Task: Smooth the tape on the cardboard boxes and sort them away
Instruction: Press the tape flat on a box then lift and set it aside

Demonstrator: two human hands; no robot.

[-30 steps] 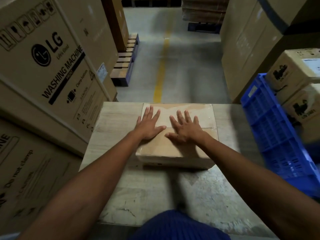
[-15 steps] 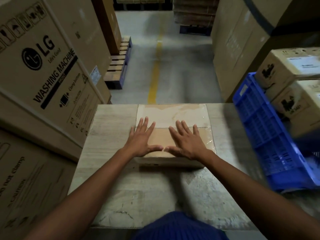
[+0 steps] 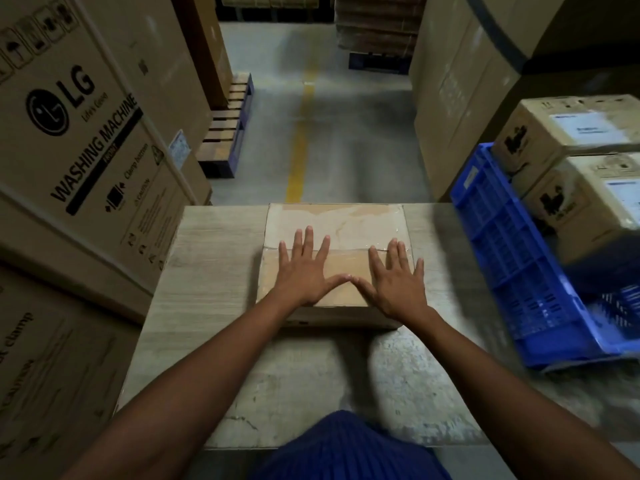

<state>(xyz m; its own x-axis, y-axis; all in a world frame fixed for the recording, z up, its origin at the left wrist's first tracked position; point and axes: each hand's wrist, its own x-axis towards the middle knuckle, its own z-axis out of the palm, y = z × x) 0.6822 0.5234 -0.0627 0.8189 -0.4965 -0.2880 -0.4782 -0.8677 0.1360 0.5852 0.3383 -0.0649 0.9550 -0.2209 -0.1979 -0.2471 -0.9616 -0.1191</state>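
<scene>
A flat cardboard box [image 3: 341, 223] lies on the wooden table [image 3: 214, 258], its top covered with shiny clear tape across the middle seam. My left hand [image 3: 304, 271] presses flat on the left half of the box top, fingers spread and straight. My right hand [image 3: 398, 275] presses flat on the right half, near the box's right edge. The two thumb tips almost meet over the near part of the lid. Both palms hide the near corners of the top.
A blue plastic crate [image 3: 512, 258] leans at the table's right, with two small labelled cartons [image 3: 568, 133] behind it. Large washing machine cartons [image 3: 79, 133] tower on the left. Beyond the table runs a concrete aisle with a yellow line [image 3: 299, 147] and pallets [image 3: 228, 133].
Both hands slid toward me across the box top, then spread outward. The right hand moved to the box's right edge and the left hand shifted left.
</scene>
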